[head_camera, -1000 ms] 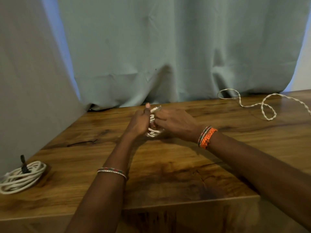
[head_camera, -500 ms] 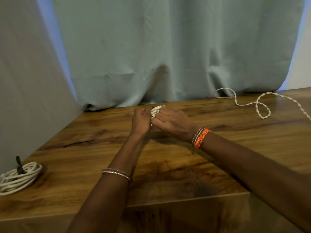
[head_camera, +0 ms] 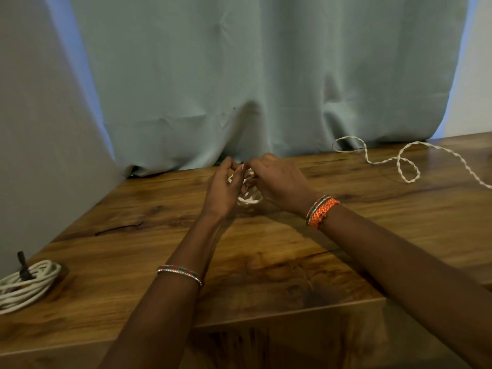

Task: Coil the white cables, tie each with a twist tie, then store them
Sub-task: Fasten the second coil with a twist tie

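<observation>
A small white coiled cable [head_camera: 249,194] is held between both hands above the bench. A tied coil [head_camera: 25,284] lies far left; a loose twisted cable [head_camera: 404,166] trails far right.

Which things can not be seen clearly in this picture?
- Small white cable coil: mostly hidden by the left hand and right hand, head view.
- Twist tie at their fingertips: too small to tell.
- Finished coil: cut off by left edge.
- Loose cable: runs off right edge.

Single head-worn view, looking forward and down, close over wooden table [head_camera: 266,262], facing curtain [head_camera: 266,75]
</observation>
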